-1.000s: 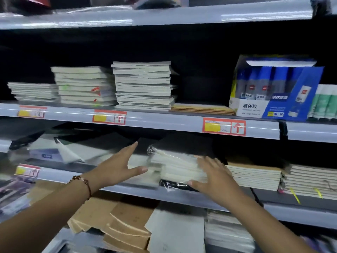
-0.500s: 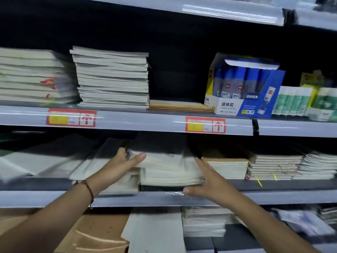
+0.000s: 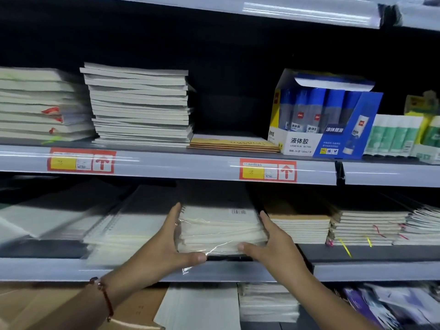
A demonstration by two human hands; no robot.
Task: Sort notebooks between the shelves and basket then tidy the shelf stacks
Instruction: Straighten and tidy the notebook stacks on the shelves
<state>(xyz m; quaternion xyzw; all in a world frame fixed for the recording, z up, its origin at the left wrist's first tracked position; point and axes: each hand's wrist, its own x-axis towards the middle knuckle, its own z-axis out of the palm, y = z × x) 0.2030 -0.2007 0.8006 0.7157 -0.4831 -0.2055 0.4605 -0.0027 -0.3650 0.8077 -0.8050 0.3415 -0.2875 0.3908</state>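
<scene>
hands squaring plastic-wrapped white spiral notebook stack (image 3: pixel 220 231) on grey middle shelf (image 3: pixel 369 270).
left hand (image 3: pixel 166 244) at 9, right hand (image 3: pixel 273 241) at 3, fingers straight, thumbs pressing front edge; next, judged: push it flush.

The blue-and-white cardboard display box (image 3: pixel 319 129) of glue bottles on the upper shelf reads "液体胶" and "LIQUID GLUE", with "涂抹顺滑" on its blue panel. Red-and-yellow price tags (image 3: pixel 267 171) on the grey shelf rail show up-arrows, their print too blurred to read.
</scene>
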